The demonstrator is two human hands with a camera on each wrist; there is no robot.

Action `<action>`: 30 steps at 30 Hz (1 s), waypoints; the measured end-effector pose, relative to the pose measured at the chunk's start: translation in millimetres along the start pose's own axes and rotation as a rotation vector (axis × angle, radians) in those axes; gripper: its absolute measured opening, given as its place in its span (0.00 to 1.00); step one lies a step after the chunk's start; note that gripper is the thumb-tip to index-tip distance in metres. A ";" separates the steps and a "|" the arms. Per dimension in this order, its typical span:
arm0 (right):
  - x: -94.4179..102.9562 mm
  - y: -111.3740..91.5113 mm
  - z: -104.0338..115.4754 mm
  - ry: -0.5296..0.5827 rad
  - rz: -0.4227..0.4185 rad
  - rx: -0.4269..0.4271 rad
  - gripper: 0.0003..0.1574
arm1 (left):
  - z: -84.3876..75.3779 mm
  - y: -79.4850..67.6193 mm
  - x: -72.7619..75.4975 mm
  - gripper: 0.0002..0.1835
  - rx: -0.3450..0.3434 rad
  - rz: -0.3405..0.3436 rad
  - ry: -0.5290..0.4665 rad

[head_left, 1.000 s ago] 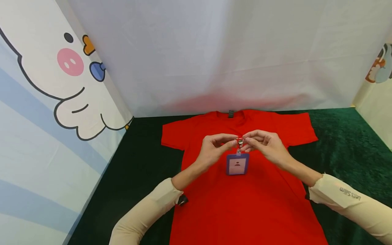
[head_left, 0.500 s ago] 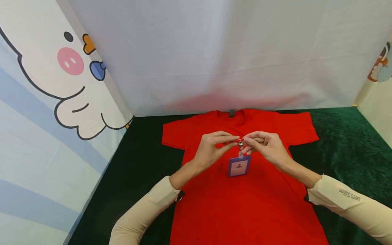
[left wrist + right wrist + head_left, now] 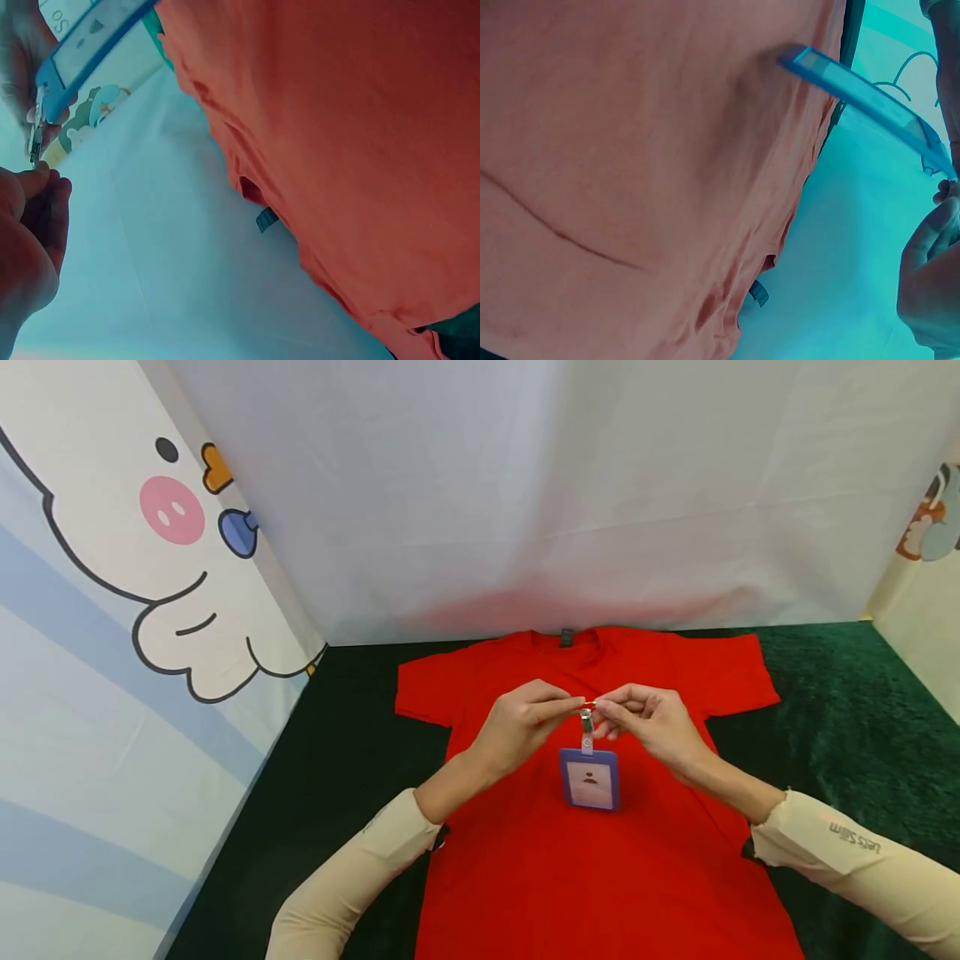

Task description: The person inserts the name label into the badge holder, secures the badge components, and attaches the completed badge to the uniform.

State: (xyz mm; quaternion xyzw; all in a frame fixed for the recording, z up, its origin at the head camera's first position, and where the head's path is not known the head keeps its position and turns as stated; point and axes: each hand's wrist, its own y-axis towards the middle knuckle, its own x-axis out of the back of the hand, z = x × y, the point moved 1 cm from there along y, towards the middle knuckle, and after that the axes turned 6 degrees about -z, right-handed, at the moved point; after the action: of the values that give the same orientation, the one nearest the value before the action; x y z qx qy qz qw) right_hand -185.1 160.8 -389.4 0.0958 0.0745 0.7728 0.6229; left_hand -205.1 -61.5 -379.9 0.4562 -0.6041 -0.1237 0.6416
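A blue-framed ID badge (image 3: 590, 783) with a printed card hangs from a metal clip (image 3: 587, 722) over the chest of a red T-shirt (image 3: 600, 877). My left hand (image 3: 513, 731) pinches the top end of the clip between thumb and fingers. From the other side, the right hand (image 3: 654, 722) pinches the same top end, its other fingers curled. A thin reddish piece shows between the fingertips, too small to tell what it is. The wrist views show the badge (image 3: 82, 52) dangling apart from the shirt; fingers partly hide the clip.
The shirt lies spread flat, collar away from me, on a dark green cloth (image 3: 352, 777). A white curtain (image 3: 465, 510) rises behind it. A cartoon-printed panel (image 3: 97, 710) stands at the left, and a pale panel (image 3: 930, 618) at the right.
The badge has swung and now hangs slightly lower, facing me more squarely. My left hand has turned a little, its fingers straighter over the clip's top. The right hand has hardly moved.
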 end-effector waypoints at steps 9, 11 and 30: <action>-3.0 0.2 -1.4 0.007 0.006 -0.065 0.18 | 0.8 -0.7 0.0 0.13 -0.050 -0.008 0.047; -3.1 0.2 -1.3 0.002 0.020 -0.100 0.18 | 1.2 -1.4 -0.4 0.14 -0.046 -0.012 0.052; -7.4 -1.0 -4.9 -0.021 0.030 -0.192 0.23 | 0.0 -2.6 -1.5 0.14 -0.090 -0.008 0.134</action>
State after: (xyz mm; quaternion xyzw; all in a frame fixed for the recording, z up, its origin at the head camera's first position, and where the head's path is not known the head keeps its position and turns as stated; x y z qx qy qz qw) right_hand -183.8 153.7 -394.8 0.0448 -0.0078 0.7847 0.6182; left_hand -204.4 -61.8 -382.7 0.4364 -0.5518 -0.1224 0.7001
